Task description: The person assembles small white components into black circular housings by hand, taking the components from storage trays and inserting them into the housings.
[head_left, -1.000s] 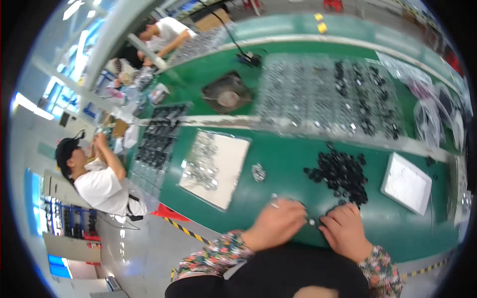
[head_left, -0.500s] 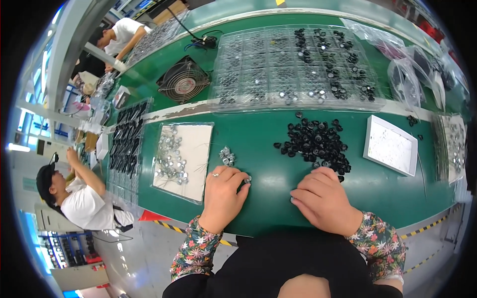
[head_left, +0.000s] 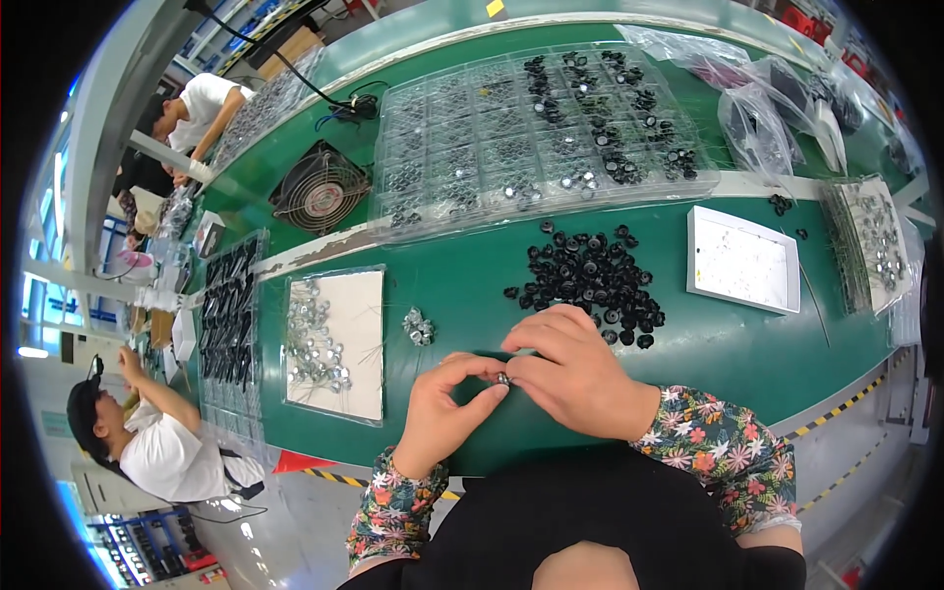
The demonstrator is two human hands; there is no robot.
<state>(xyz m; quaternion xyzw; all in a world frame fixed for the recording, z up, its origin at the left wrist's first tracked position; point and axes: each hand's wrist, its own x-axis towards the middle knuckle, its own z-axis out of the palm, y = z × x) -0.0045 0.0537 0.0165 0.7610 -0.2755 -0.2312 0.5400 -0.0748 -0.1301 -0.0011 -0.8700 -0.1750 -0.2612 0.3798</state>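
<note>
My left hand and my right hand meet close to the table's near edge. Between their fingertips is a small dark and silvery part, pinched by the left thumb and forefinger. The right fingers press together against the same part and hide some of it. Just beyond my right hand lies a pile of small round black parts. A little heap of shiny silver parts sits past my left hand. Left of that, a cream board carries more silver parts and thin wires.
A clear compartment tray with black and silver parts spans the back. An open white box stands at the right, plastic bags beyond. A black fan is at the back left. Two people work at the left.
My hands were apart and have come together, the right moving left to meet the left. The view has shifted, so the table's contents appear further left.
</note>
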